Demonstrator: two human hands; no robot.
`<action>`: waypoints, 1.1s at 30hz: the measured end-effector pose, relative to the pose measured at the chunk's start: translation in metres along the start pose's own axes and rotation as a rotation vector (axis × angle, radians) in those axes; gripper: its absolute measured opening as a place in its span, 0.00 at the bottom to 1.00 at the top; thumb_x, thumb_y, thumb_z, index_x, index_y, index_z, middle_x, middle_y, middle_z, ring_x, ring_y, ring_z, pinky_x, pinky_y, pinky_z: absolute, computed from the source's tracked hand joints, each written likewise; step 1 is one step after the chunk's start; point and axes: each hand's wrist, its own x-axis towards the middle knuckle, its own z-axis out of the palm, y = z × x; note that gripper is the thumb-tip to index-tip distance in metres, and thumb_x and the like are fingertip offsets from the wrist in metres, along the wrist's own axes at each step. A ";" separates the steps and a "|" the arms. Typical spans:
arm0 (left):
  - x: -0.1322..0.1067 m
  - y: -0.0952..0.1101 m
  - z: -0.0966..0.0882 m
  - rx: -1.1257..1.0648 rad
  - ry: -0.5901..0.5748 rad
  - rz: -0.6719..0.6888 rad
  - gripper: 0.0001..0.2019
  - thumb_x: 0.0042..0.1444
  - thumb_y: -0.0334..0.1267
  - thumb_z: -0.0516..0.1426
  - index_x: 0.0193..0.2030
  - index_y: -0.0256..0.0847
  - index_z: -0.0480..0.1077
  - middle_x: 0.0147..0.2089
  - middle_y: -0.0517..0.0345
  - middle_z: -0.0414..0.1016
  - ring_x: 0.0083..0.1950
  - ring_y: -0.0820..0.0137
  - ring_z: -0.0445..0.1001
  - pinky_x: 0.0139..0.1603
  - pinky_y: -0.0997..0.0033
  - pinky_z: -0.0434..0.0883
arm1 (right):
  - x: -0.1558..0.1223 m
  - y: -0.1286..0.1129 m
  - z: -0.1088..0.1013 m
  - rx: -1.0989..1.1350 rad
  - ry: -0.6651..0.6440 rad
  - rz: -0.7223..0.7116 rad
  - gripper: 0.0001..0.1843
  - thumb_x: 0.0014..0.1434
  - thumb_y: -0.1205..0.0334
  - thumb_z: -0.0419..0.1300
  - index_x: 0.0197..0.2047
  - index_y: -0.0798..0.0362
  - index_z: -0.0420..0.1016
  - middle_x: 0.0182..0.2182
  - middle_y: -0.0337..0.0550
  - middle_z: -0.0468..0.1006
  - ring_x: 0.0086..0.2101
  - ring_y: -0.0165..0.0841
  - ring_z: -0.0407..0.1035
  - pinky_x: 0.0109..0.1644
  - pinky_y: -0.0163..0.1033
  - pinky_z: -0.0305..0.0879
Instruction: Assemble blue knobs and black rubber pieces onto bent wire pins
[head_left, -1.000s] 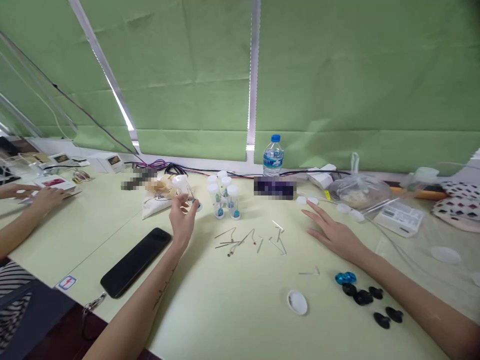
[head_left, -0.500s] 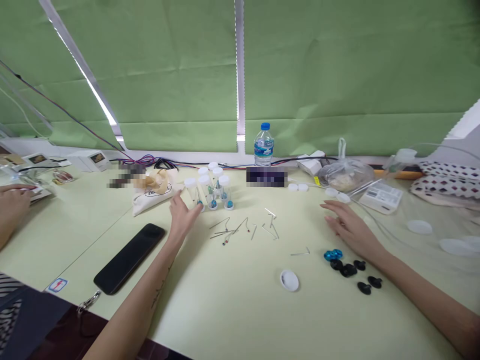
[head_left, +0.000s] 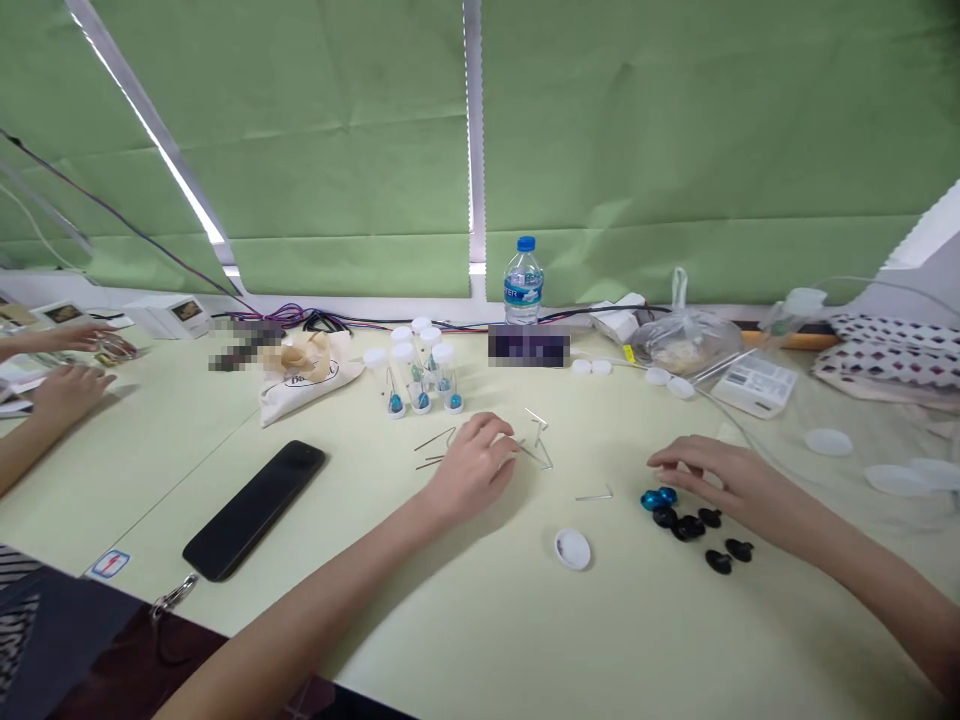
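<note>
My left hand (head_left: 474, 468) hovers over or rests on a scatter of thin bent metal rods (head_left: 536, 440), covering some of them; its fingers are loosely bent with nothing visible in them. Behind it stand several clear tubes with white caps (head_left: 420, 370), each seen with a blue ball near its base. My right hand (head_left: 709, 475) has its fingers stretched out, thumb apart, just above shiny blue balls (head_left: 658, 498) and several black knob-like pieces (head_left: 688, 528). Between the hands lie a single bent rod (head_left: 595, 495) and a small white cap (head_left: 573, 549).
A black phone (head_left: 255, 510) and a cloth pouch (head_left: 307, 375) are at left. A water bottle (head_left: 523, 283) stands at the back. Toward the right are white caps (head_left: 592, 367), a plastic bag (head_left: 686, 345) and a white case (head_left: 754, 387). Another person's hands (head_left: 71, 395) work at far left.
My left hand has left the capped tubes and moved right, onto the bent rods. My right hand has shifted slightly lower, toward the blue balls. A second hand of the other person has appeared.
</note>
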 end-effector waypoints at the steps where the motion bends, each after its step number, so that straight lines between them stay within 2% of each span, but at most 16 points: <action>1: 0.003 0.001 0.006 0.000 -0.033 0.012 0.08 0.60 0.30 0.53 0.43 0.40 0.71 0.50 0.49 0.73 0.56 0.59 0.65 0.55 0.56 0.69 | 0.000 -0.001 0.001 -0.008 -0.030 -0.033 0.17 0.63 0.45 0.54 0.42 0.45 0.78 0.41 0.46 0.80 0.39 0.40 0.73 0.40 0.43 0.69; 4: 0.010 0.003 0.021 -0.001 -0.083 0.024 0.09 0.60 0.29 0.54 0.44 0.40 0.73 0.50 0.50 0.74 0.58 0.59 0.66 0.56 0.57 0.70 | -0.001 0.001 0.005 -0.050 -0.087 -0.119 0.18 0.62 0.44 0.55 0.41 0.47 0.79 0.40 0.47 0.79 0.42 0.42 0.72 0.44 0.45 0.68; 7: 0.009 0.004 0.028 0.002 -0.097 0.029 0.11 0.63 0.31 0.51 0.48 0.41 0.72 0.50 0.52 0.74 0.59 0.60 0.65 0.59 0.57 0.68 | 0.001 0.007 0.009 -0.084 -0.103 -0.165 0.19 0.64 0.46 0.52 0.40 0.47 0.79 0.39 0.48 0.79 0.41 0.42 0.72 0.44 0.46 0.68; 12: -0.001 0.007 0.025 0.086 -0.092 0.107 0.13 0.66 0.33 0.48 0.52 0.39 0.70 0.53 0.52 0.74 0.62 0.59 0.65 0.63 0.56 0.63 | 0.001 0.004 0.017 -0.105 -0.100 -0.206 0.20 0.66 0.48 0.49 0.41 0.48 0.79 0.40 0.48 0.79 0.42 0.42 0.71 0.45 0.46 0.67; 15: -0.006 0.007 0.022 0.114 -0.105 0.151 0.12 0.65 0.30 0.49 0.50 0.37 0.70 0.50 0.51 0.75 0.61 0.61 0.66 0.65 0.55 0.61 | 0.001 -0.001 0.021 -0.130 -0.066 -0.224 0.18 0.66 0.49 0.51 0.42 0.49 0.79 0.40 0.47 0.78 0.43 0.42 0.71 0.45 0.46 0.69; 20: -0.007 0.005 0.020 0.123 -0.082 0.235 0.10 0.63 0.24 0.50 0.43 0.36 0.71 0.47 0.50 0.76 0.56 0.63 0.69 0.59 0.59 0.66 | -0.001 -0.006 0.024 -0.152 0.072 -0.289 0.15 0.66 0.52 0.52 0.40 0.46 0.78 0.39 0.46 0.78 0.41 0.42 0.72 0.42 0.47 0.71; 24: -0.007 0.004 0.021 0.113 -0.078 0.254 0.10 0.63 0.23 0.49 0.40 0.36 0.70 0.43 0.48 0.76 0.53 0.62 0.71 0.51 0.61 0.68 | -0.005 -0.027 0.023 -0.150 0.220 -0.319 0.13 0.66 0.54 0.51 0.43 0.46 0.76 0.40 0.49 0.77 0.41 0.42 0.72 0.40 0.47 0.71; 28: -0.007 0.005 0.018 0.127 -0.106 0.261 0.08 0.64 0.25 0.49 0.39 0.36 0.68 0.42 0.48 0.74 0.51 0.62 0.70 0.49 0.64 0.67 | -0.007 -0.050 0.036 -0.228 0.180 -0.458 0.11 0.66 0.59 0.53 0.41 0.50 0.76 0.37 0.47 0.78 0.38 0.40 0.71 0.40 0.45 0.68; 33: -0.007 0.011 0.016 0.223 -0.198 0.276 0.10 0.63 0.24 0.47 0.42 0.33 0.67 0.43 0.48 0.72 0.46 0.62 0.68 0.46 0.64 0.66 | -0.007 -0.056 0.055 -0.328 0.134 -0.548 0.14 0.68 0.60 0.50 0.39 0.54 0.76 0.34 0.47 0.78 0.37 0.39 0.70 0.40 0.45 0.65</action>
